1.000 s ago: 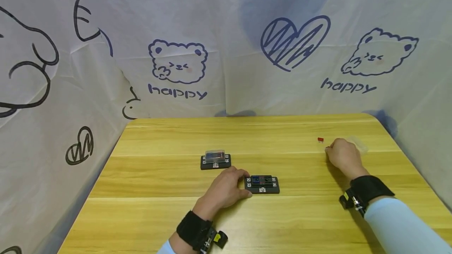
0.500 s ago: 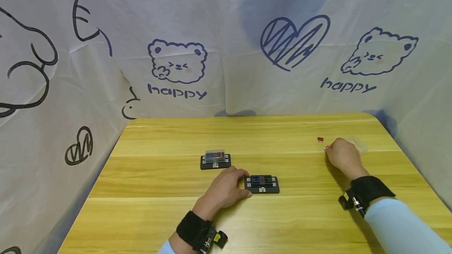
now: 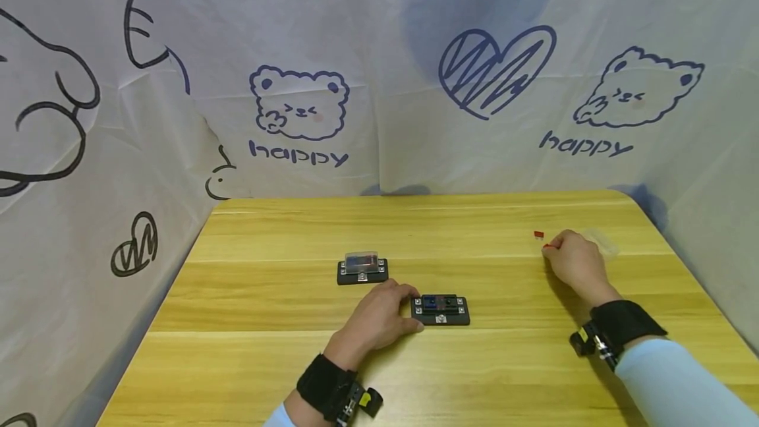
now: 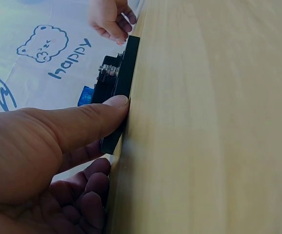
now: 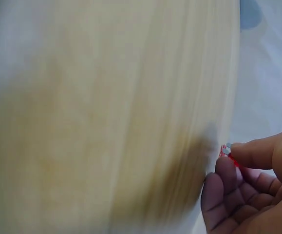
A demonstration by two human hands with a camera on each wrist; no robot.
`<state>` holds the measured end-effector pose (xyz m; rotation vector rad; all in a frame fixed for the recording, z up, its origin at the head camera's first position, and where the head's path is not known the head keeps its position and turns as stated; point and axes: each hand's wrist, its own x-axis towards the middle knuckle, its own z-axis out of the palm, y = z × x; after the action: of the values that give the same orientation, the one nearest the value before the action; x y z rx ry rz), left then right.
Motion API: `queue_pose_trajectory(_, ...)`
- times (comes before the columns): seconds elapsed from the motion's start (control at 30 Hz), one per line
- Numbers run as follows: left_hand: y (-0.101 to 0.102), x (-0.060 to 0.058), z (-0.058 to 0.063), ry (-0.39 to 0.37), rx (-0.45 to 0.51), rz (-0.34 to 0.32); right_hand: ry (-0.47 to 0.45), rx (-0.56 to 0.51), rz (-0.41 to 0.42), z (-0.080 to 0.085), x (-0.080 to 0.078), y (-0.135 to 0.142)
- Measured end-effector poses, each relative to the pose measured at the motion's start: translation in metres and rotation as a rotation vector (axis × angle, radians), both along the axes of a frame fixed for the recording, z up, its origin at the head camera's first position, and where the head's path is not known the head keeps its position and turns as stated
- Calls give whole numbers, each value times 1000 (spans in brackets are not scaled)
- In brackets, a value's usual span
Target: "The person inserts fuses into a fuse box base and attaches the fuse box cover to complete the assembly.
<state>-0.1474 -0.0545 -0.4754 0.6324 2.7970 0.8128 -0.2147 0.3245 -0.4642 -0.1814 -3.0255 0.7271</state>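
At its left end, my left hand (image 3: pixel 382 315) grips a black fuse block (image 3: pixel 441 318) lying on the table. The left wrist view shows the thumb on the base's edge and a blue fuse (image 4: pixel 85 95) standing up from the block. Far to the right, my right hand (image 3: pixel 575 262) pinches a small red blade fuse (image 5: pixel 234 160) between thumb and fingers, its metal prongs (image 5: pixel 228 148) showing. A second red fuse (image 3: pixel 538 234) lies on the table just beyond those fingertips.
Another fuse block (image 3: pixel 362 277) with a clear cover (image 3: pixel 361 262) sits behind the left hand. A transparent piece (image 3: pixel 602 242), perhaps a loose cover, lies beside the right hand. White cloth with drawings (image 3: pixel 379 84) hangs behind the wooden table (image 3: pixel 267 308).
The red fuse at the right fingertips came into sight and is now pinched closer, mostly covered by the fingers. The left hand and both fuse blocks stay in place.
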Motion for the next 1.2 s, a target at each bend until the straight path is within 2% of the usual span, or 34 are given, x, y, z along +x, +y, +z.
queue_pose_trajectory(0.23,-1,0,0,6,-6,-2,130,-41,97,5,7,-23)
queue_pose_trajectory(0.53,0,0,0,7,-9,0,230,-51,206,13,21,-67)
queue_pose_trajectory(0.93,0,0,-1,15,-3,-3,224,-117,348,15,48,-125)
queue_pose_trajectory(1.2,0,-1,-2,20,6,-3,233,-128,405,11,57,-140)
